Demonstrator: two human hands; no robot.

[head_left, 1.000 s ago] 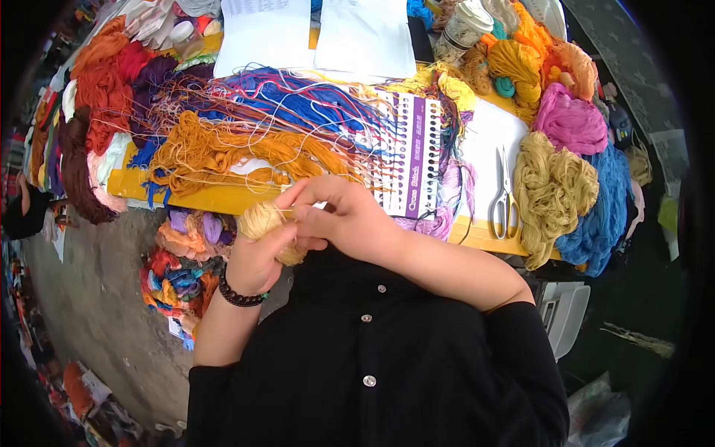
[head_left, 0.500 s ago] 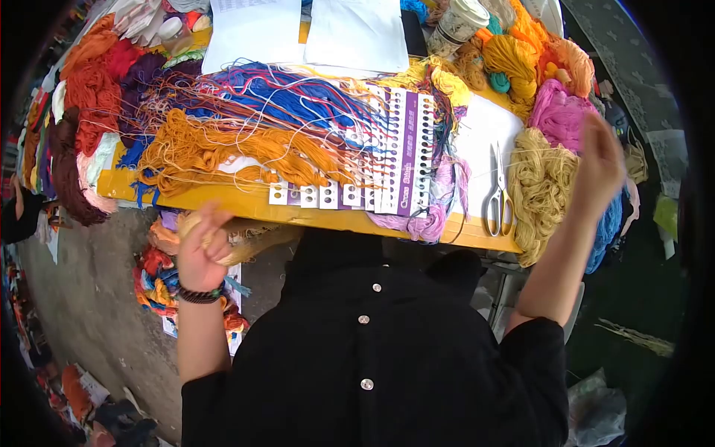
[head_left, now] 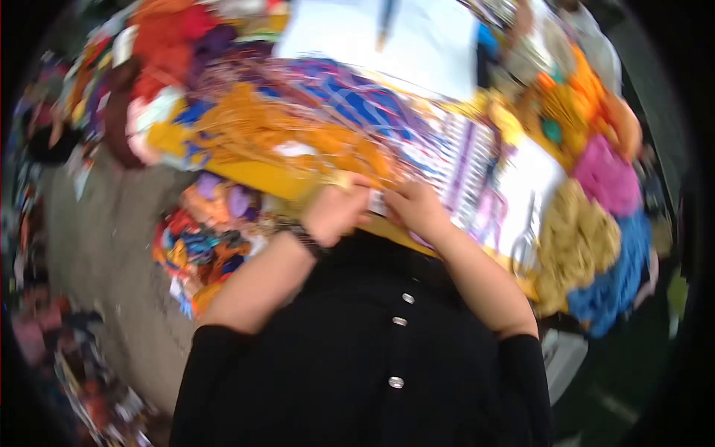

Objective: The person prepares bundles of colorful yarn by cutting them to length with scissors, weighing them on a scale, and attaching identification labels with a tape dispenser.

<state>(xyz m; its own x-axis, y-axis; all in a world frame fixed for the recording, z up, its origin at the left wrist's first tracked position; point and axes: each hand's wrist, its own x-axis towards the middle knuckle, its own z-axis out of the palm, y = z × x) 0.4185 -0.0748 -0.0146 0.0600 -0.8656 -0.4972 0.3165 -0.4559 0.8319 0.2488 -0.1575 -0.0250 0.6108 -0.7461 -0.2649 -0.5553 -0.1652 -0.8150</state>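
My left hand (head_left: 339, 211), blurred, curls at the table's front edge with pale yellow thread (head_left: 319, 188) at its fingers. Close beside it, my right hand (head_left: 418, 210) has thumb and fingers pinched together; what they hold is too smeared to make out. Between the hands shows a small white card end (head_left: 377, 203). Just behind them lie orange thread (head_left: 246, 123) and blue thread (head_left: 357, 104), spread across the table. To the right, strands run to a white and purple punched thread card (head_left: 463, 167).
Scissors (head_left: 527, 235) lie on white paper at the right, beside a beige hank (head_left: 577, 242), a pink hank (head_left: 607, 175) and a blue hank (head_left: 614, 264). White sheets (head_left: 432, 45) lie at the back. More coloured yarn (head_left: 205, 246) sits below the table's left side.
My right hand has come from the far right to the table's front edge. My left hand has moved right to meet it. The view has shifted and blurred.
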